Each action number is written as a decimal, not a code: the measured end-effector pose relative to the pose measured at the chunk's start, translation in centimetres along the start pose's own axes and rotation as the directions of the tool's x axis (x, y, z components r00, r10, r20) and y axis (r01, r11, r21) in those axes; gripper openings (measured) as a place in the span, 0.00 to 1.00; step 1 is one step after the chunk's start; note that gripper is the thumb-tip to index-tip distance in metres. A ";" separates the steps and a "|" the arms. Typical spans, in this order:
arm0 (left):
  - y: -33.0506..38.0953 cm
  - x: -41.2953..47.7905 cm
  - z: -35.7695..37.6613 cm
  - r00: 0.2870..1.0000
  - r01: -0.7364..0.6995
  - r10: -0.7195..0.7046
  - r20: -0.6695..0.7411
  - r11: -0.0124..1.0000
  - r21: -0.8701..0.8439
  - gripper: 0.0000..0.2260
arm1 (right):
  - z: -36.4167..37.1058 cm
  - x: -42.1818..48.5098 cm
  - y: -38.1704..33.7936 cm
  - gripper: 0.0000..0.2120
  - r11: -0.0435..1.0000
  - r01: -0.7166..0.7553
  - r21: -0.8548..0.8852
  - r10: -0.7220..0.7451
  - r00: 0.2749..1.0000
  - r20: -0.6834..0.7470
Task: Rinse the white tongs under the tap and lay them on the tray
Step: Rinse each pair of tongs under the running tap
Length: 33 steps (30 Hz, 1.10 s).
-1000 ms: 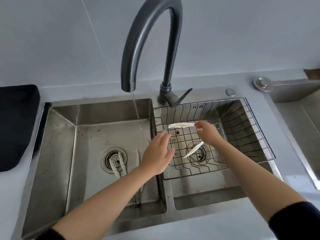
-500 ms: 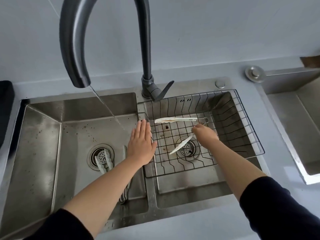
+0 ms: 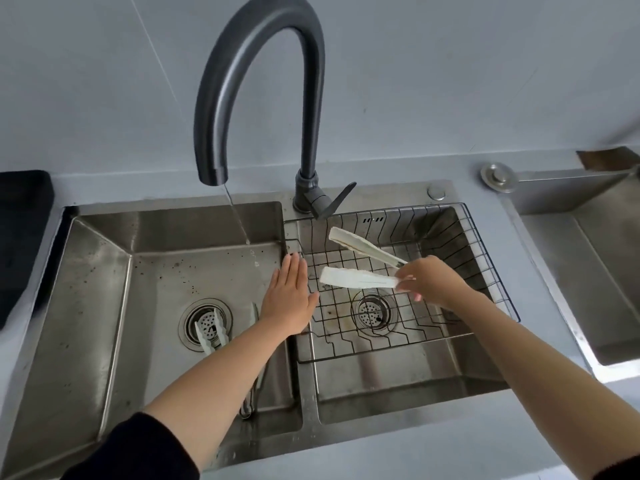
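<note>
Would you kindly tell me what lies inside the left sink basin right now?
A second pair of tongs lies there, its pale tips over the drain strainer, and the tap's stream lands at the back. The left forearm covers the middle of those tongs.

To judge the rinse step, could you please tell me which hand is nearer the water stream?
Left. The left hand is flat just right of the stream, at the divider; the right hand holds the tongs farther right, over the tray.

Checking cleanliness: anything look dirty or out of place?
The white tongs, held by the right hand over the basket, show a brown smear on the far arm; water runs unused into the left basin.
</note>
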State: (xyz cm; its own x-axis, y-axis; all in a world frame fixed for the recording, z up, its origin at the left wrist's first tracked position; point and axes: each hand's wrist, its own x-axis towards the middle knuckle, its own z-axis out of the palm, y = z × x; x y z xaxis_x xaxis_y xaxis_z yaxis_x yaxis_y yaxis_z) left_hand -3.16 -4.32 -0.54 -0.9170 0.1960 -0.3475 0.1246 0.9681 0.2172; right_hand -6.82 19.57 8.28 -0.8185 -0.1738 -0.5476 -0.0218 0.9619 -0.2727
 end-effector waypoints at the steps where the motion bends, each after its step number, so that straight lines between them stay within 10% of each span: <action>1: 0.0 -0.2 -0.3 1.000 -0.005 0.004 -0.003 0.999 -0.036 0.29 | -0.9 -1.1 -0.5 0.10 0.999 0.023 0.024 -0.023 1.000 0.007; 8: -1.3 -6.0 -2.3 0.997 0.016 -0.047 -0.063 0.910 -0.414 0.17 | -5.6 -6.4 -7.1 0.10 0.967 0.206 0.152 -0.228 0.962 0.149; 13: -4.8 -9.3 -4.4 0.939 0.317 -0.157 0.308 0.742 -0.591 0.11 | -5.0 -6.1 -12.8 0.07 0.917 0.267 0.297 -0.348 0.900 0.263; 17: -7.6 -10.7 -6.9 0.878 0.461 -0.111 0.465 0.452 -0.764 0.14 | -3.3 -4.1 -16.3 0.10 0.861 0.158 0.483 -0.362 0.858 0.364; 25: -7.9 -8.9 -9.4 0.946 0.265 -0.192 0.259 0.002 -0.964 0.12 | 1.4 -0.3 -20.0 0.09 0.546 -0.182 0.817 -0.298 0.870 0.393; 33: -6.2 -4.6 -9.2 0.918 0.374 -0.137 0.372 -0.011 -0.927 0.13 | 2.4 1.4 -19.7 0.12 0.313 -0.289 0.905 -0.250 0.894 0.372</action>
State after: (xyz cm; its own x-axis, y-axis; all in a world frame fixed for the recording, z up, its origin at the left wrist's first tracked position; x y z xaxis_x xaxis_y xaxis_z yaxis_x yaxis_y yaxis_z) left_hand -3.21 -12.67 8.06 -0.7182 0.1056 -0.6877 -0.6955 -0.0820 0.7138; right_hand -6.20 -0.10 10.97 -0.5126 -0.4742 -0.7158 0.7492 0.1602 -0.6427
